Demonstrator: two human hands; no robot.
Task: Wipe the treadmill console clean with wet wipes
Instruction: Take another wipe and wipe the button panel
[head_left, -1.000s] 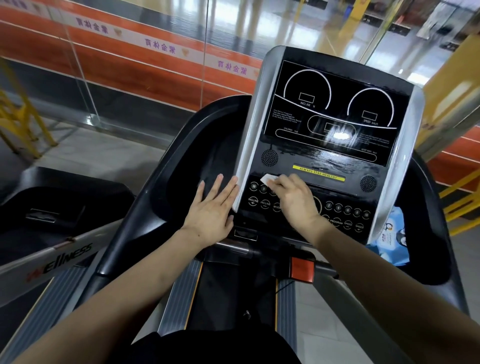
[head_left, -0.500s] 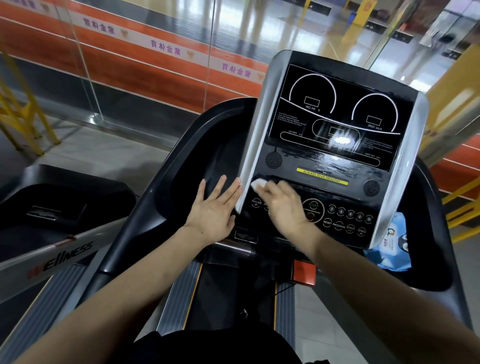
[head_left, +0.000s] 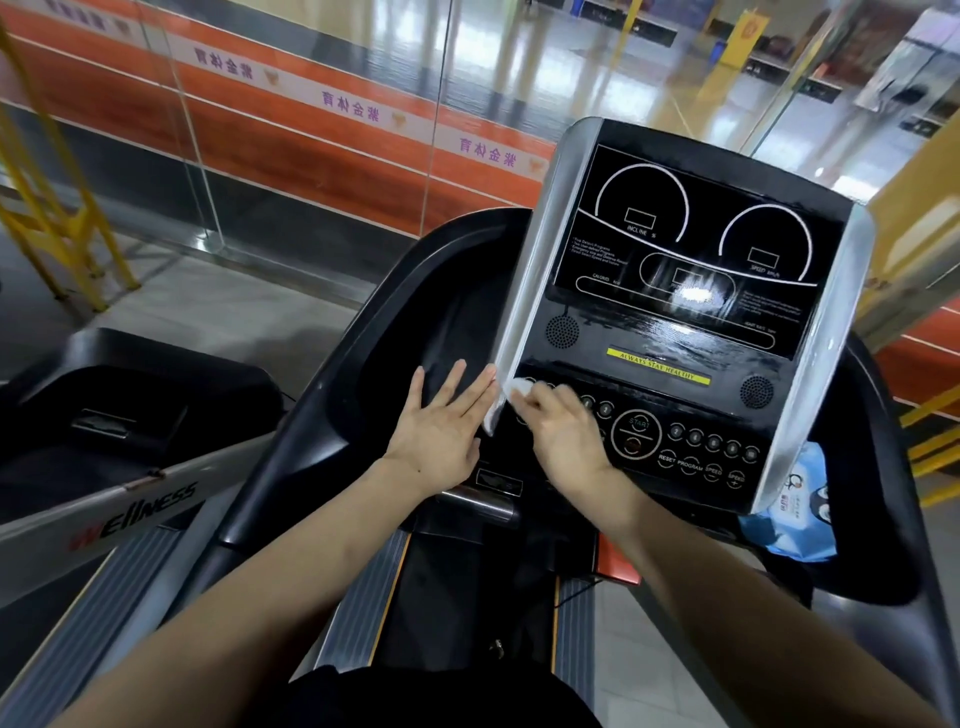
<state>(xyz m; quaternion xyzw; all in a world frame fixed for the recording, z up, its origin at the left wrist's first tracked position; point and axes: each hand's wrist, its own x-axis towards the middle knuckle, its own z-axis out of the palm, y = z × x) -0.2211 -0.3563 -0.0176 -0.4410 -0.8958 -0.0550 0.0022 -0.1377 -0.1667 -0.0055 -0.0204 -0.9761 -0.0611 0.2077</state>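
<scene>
Head view: right hand (head_left: 563, 436) fingers (head_left: 540, 397) press wet wipe (head_left: 519, 387) under their tips; left hand (head_left: 441, 431) fingers spread flat.

You're looking at a black treadmill console (head_left: 675, 312) w/ silver side trims, tilted up, its glossy panel glistening wet. A small white wet wipe (head_left: 519, 387) is lying pressed on the button row's left end, by the left trim

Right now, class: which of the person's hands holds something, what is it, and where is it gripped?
The right hand presses a white wet wipe under its fingertips; only the wipe's far edge shows. The left hand lies flat, holding nothing.
</scene>
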